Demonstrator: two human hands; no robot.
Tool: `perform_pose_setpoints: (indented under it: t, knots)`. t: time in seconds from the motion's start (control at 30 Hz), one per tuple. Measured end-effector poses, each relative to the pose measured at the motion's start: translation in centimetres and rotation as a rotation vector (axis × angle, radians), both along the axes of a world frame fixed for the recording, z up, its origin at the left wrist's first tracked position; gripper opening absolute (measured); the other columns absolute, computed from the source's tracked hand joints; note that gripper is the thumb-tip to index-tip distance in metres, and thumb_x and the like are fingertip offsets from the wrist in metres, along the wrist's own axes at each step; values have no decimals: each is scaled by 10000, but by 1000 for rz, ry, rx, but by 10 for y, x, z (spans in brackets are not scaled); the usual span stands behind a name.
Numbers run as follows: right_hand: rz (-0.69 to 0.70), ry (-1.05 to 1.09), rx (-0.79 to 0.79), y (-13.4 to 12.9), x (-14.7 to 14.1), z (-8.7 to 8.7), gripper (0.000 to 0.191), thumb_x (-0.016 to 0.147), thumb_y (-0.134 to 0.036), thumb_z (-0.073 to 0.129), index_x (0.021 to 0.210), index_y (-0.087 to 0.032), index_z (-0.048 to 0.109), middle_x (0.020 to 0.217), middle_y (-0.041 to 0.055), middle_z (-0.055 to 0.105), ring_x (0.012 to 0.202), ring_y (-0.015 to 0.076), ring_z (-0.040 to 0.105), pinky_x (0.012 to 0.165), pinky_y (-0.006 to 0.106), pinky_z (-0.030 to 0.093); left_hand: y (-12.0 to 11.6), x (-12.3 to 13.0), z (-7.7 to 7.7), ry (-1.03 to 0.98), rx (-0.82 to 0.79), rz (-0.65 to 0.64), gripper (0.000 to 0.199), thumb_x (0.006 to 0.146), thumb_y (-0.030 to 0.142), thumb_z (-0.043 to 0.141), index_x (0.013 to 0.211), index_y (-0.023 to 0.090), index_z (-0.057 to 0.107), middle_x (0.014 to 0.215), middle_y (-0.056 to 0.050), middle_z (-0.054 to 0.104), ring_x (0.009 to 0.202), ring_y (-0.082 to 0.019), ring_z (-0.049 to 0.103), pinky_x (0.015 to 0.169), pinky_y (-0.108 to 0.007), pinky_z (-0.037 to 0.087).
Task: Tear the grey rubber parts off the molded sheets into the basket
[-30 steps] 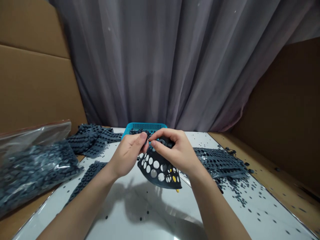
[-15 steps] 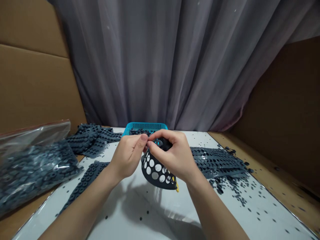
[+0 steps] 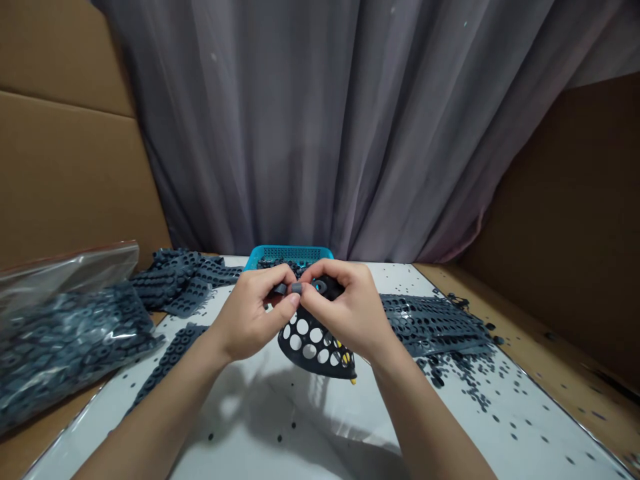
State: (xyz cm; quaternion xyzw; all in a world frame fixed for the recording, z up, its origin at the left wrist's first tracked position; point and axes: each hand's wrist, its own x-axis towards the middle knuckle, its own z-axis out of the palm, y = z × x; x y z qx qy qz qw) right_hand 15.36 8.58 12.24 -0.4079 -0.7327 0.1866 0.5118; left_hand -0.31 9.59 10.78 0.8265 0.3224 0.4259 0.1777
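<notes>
My left hand [image 3: 256, 310] is curled, its thumb and forefinger close to the fingertips of my other hand. Inside its curled fingers a dark grey rubber bit partly shows. A small grey rubber piece [image 3: 297, 288] sits between the fingertips of both hands. My right hand [image 3: 345, 303] is closed round the upper part of a black rubber sheet with rows of round holes [image 3: 307, 347], which hangs curved below the fingers. A grey rubber ring [image 3: 320, 286] shows between the right thumb and forefinger. Something yellow [image 3: 346, 359] peeks out behind the sheet's lower right edge.
At the back a blue basket [image 3: 255, 253] holds small dark pieces. A clear bag [image 3: 75, 333] of grey rings lies left, near ringed rubber sheets [image 3: 175, 277]. Perforated sheets [image 3: 430, 323] and scattered dark discs [image 3: 475, 387] lie right. Cardboard [image 3: 65, 167] and a curtain [image 3: 300, 133] enclose the table.
My left thumb has dropped away from its forefinger, opening a gap where the small grey piece now shows. The right hand keeps its hold and the sheet has shifted slightly left.
</notes>
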Motion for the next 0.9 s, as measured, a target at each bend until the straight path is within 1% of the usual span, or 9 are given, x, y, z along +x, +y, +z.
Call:
perform_pose_setpoints:
  t: [0.07, 0.13, 0.23, 0.33, 0.47, 0.57, 0.73, 0.9]
  knots:
    - [17, 11, -35, 1, 1, 0, 75, 673, -163, 561, 626, -150, 617, 578, -15, 594, 542, 95, 492, 513, 201, 383, 1, 0, 1, 20, 37, 17, 201, 855, 270, 431, 692, 170, 491, 594, 45, 436, 536, -100, 405, 527, -233, 299]
    - [52, 27, -80, 4, 3, 0, 83, 677, -173, 558, 626, -151, 620, 600, -7, 616, 567, 105, 522, 526, 204, 400, 2, 0, 1, 21, 52, 28, 241, 878, 246, 388, 675, 170, 494, 596, 37, 467, 556, -105, 437, 553, -232, 316]
    - [105, 47, -126, 8, 5, 1, 91, 682, -177, 559, 626, -156, 627, 634, 2, 648, 612, 122, 565, 568, 218, 431, 3, 0, 0, 23, 46, 36, 276, 893, 250, 360, 669, 174, 502, 589, 31, 489, 552, -111, 446, 553, -233, 325]
    - [118, 53, -136, 10, 7, 2, 93, 683, -169, 562, 622, -155, 631, 630, 3, 648, 610, 126, 567, 572, 225, 433, 4, -1, -1, 38, 51, 58, 282, 892, 267, 371, 659, 176, 501, 563, 38, 463, 524, -107, 427, 534, -232, 318]
    - [140, 54, -133, 8, 10, 4, 91, 695, -177, 573, 654, -152, 649, 616, -3, 633, 571, 109, 533, 530, 209, 409, 3, -1, -1, 31, 93, 100, 299, 884, 256, 396, 598, 177, 440, 518, 58, 367, 470, -86, 360, 486, -227, 274]
    - [126, 41, -123, 5, 9, 3, 81, 693, -187, 589, 676, -151, 660, 610, -7, 627, 553, 99, 508, 505, 198, 393, 2, 1, 0, 29, 116, 118, 312, 873, 238, 417, 568, 179, 390, 510, 65, 318, 459, -76, 320, 469, -225, 249]
    - [53, -10, -84, 1, 4, -1, 96, 697, -208, 595, 695, -151, 671, 566, -16, 596, 494, 86, 460, 452, 197, 349, 1, 2, 1, 36, 151, 173, 307, 856, 205, 433, 556, 177, 375, 505, 66, 311, 459, -72, 310, 471, -223, 249]
    - [-3, -50, -24, -1, 1, -1, 105, 699, -202, 589, 678, -148, 677, 553, -14, 597, 495, 90, 461, 461, 207, 346, 0, 4, 1, 40, 201, 209, 299, 831, 167, 451, 550, 178, 350, 495, 69, 304, 454, -67, 303, 469, -217, 247]
